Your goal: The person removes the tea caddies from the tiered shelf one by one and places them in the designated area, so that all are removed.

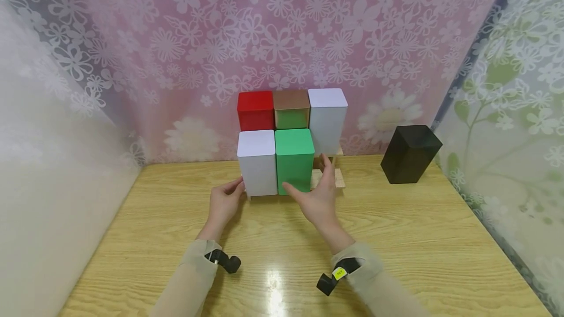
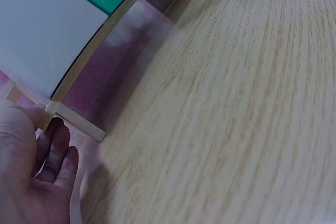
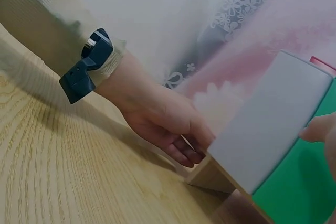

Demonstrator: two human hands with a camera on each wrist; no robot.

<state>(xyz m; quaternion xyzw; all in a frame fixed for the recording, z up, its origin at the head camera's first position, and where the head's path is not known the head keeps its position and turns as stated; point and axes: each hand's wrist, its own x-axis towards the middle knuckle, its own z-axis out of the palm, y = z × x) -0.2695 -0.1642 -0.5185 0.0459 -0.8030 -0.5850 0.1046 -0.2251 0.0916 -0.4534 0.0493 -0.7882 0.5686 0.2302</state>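
Note:
In the head view, my right hand (image 1: 318, 202) grips the green box (image 1: 294, 168), thumb on its front and fingers at its right side. Left of it stands a white box (image 1: 258, 172), side by side with the green one on a light wooden rack (image 1: 339, 180). My left hand (image 1: 223, 205) is at the rack's front left corner; the left wrist view shows thumb and fingers pinching a wooden end piece (image 2: 51, 111) below the white box. The right wrist view shows the green box (image 3: 302, 190) with the right thumb (image 3: 317, 128) against it.
Behind, in a raised row, stand a red box (image 1: 256, 111), a brown-topped box (image 1: 292, 111) and a taller white box (image 1: 327, 119). A black box (image 1: 407, 155) stands apart on the right of the wood-grain table (image 1: 176, 268). Flowered curtains (image 1: 273, 28) enclose the back and sides.

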